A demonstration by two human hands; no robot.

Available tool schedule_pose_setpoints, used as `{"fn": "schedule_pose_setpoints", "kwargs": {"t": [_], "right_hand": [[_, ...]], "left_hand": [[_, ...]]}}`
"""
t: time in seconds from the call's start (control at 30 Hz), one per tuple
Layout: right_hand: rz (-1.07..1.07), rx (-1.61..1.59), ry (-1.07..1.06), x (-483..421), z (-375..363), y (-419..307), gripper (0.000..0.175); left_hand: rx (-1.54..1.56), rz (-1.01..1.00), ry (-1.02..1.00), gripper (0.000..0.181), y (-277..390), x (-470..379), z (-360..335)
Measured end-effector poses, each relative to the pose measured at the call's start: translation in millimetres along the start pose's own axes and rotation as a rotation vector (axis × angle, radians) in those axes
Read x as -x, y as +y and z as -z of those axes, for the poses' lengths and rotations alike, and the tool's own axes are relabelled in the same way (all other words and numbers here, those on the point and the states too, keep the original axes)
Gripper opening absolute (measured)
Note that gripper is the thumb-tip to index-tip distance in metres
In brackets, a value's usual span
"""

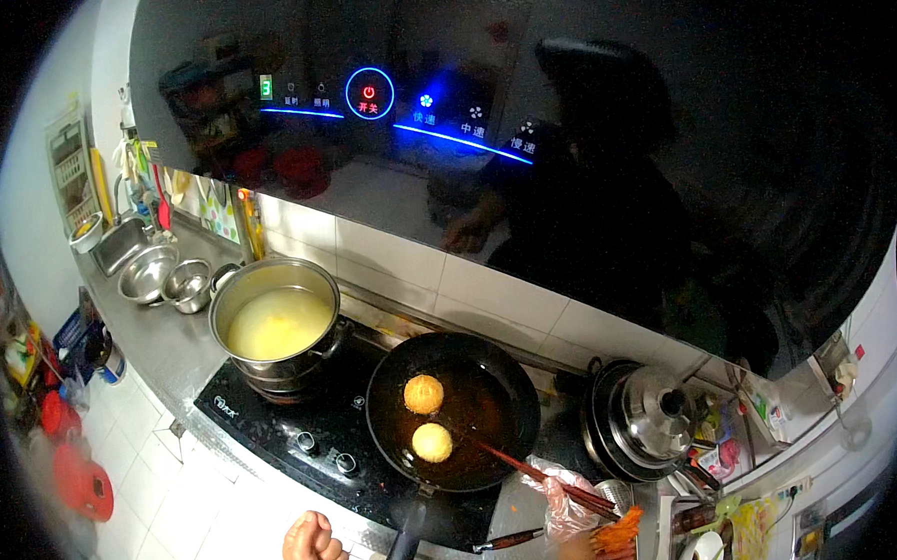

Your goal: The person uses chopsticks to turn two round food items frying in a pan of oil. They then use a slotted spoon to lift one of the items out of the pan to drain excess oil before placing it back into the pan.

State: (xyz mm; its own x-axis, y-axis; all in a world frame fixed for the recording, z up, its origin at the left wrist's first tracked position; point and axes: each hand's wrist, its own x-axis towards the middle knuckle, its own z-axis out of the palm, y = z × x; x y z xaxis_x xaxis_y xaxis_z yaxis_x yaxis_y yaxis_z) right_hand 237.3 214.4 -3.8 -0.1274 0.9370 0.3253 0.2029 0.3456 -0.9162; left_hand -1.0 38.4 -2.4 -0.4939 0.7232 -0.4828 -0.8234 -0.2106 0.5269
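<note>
My right hand, in a clear plastic glove, grips a pair of reddish-brown chopsticks. Their tips reach into the dark oil of a black frying pan. Two round golden pieces of food lie in the oil: a browner one and a paler one nearer to me. The chopstick tips are to their right, apart from both. My left hand is curled up at the bottom edge, left of the pan's handle, with nothing visible in it.
A steel pot of cloudy yellow liquid stands on the black gas hob. Lidded cookware sits at right. A wooden-handled utensil lies by my right hand. Steel bowls stand near the sink. The range hood hangs overhead.
</note>
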Motion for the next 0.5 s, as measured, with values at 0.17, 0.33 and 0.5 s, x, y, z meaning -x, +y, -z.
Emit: {"fn": "schedule_pose_setpoints", "kwargs": {"t": [0.17,0.33,0.5], "right_hand": [[-0.062,-0.118,-0.017,-1.2,-5.2,4.1,0.014],[-0.117,-0.143,-0.117,-1.3,-12.7,17.4,0.021],[-0.147,-0.132,-0.21,6.8,-19.0,13.3,0.019]], "left_hand": [[-0.002,-0.006,0.005,0.018,-0.2,2.5,2.7],[0.001,0.001,0.016,0.018,0.8,4.5,1.7],[0.016,-0.005,0.011,0.018,0.6,7.0,6.2]]}}
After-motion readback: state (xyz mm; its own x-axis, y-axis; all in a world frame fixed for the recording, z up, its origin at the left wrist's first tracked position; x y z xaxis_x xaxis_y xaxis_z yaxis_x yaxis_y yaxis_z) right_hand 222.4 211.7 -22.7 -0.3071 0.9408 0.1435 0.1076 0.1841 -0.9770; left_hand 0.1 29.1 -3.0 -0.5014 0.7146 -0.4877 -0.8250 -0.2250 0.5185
